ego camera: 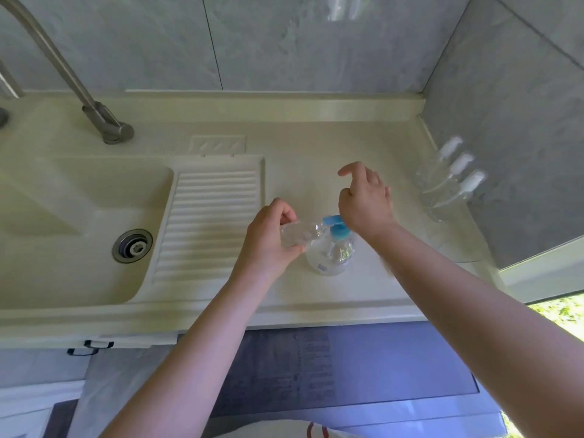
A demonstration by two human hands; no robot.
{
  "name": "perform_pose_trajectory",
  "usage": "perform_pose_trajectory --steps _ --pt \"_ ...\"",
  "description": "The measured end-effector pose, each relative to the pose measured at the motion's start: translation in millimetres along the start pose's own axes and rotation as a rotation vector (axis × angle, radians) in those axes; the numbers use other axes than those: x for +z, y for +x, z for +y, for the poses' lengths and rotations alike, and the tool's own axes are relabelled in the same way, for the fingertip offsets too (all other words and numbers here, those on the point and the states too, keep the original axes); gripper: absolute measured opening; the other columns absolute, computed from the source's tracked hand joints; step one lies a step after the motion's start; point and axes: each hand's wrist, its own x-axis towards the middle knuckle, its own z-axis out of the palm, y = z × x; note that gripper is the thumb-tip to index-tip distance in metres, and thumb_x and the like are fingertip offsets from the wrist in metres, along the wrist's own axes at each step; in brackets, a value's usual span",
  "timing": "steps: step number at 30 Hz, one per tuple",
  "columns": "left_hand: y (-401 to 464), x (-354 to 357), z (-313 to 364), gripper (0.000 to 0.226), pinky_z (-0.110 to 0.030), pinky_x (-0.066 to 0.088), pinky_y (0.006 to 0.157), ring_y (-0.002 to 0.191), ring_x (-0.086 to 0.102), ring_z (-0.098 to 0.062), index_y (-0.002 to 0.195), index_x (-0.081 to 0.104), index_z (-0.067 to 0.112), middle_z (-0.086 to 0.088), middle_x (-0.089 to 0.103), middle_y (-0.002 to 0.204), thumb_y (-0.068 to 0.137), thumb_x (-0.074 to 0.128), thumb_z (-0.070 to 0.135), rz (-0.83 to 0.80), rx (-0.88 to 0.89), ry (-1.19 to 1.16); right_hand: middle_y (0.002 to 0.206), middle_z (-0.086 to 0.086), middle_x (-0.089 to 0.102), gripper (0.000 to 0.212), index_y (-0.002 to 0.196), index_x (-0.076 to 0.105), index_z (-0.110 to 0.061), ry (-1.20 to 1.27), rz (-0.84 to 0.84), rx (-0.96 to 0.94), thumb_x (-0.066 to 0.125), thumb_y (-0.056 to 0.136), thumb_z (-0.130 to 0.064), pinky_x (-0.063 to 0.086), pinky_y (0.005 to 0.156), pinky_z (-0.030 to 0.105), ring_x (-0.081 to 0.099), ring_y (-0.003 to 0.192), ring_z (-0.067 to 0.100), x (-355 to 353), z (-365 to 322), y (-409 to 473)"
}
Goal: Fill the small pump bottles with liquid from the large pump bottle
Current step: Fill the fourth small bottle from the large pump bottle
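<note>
Gripping the small bottle point(298, 233) round its body, the left hand point(268, 240) tilts it under the blue spout at counter point(316, 147) centre; the right hand point(363, 200) – fingers loose – presses the large pump bottle point(331, 251); light, slick plastic, probably.

Cream sink point(72, 197) with drain point(132, 245), ribbed washboard point(208, 222), steel faucet point(63, 71), grey tiled wall point(284, 42)

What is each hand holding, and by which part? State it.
Left hand grips the small uncapped bottle round its base. Right hand holds nothing; its heel presses the large bottle's blue pump head.
</note>
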Motion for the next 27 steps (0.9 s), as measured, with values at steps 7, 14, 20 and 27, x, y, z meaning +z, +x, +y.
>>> perform_pose_trajectory --steps 7,14,20,27 --pt "0 1 -1 0.044 -0.006 0.038 0.071 0.088 0.055 -0.005 0.094 0.051 0.019 0.005 0.059 0.097 0.066 0.084 0.009 -0.011 -0.037 -0.005 0.147 0.003 0.044 0.046 0.127 0.049 -0.026 -0.077 -0.046 0.004 0.034 0.088 -0.006 0.011 0.12 0.052 0.025 0.145 0.032 8 2 -2" --pt "0 -1 0 0.046 -0.005 0.038 0.071 0.088 0.056 -0.006 0.093 0.052 0.018 0.004 0.061 0.097 0.063 0.086 0.008 -0.016 -0.058 -0.04 0.144 0.004 0.048 0.051 0.13 0.049 -0.026 -0.083 -0.009 -0.064 0.037 0.086 -0.004 0.015 0.118 0.057 0.028 0.144 0.033 0 1 2" --pt "4 -1 2 0.047 -0.009 0.04 0.07 0.087 0.057 -0.011 0.093 0.053 0.018 0.004 0.06 0.095 0.062 0.086 0.006 -0.021 -0.075 -0.027 0.136 0.003 0.055 0.053 0.126 0.054 -0.027 -0.105 0.033 -0.101 0.035 0.085 -0.001 0.015 0.119 0.054 0.034 0.142 0.032 12 -3 -2" --pt "3 -2 3 0.046 -0.007 0.04 0.069 0.087 0.057 -0.006 0.091 0.052 0.022 0.008 0.06 0.094 0.062 0.086 0.006 -0.027 -0.088 -0.053 0.138 0.003 0.053 0.054 0.129 0.052 -0.03 -0.055 -0.021 -0.094 0.036 0.085 -0.003 0.017 0.117 0.058 0.034 0.141 0.033 2 3 4"
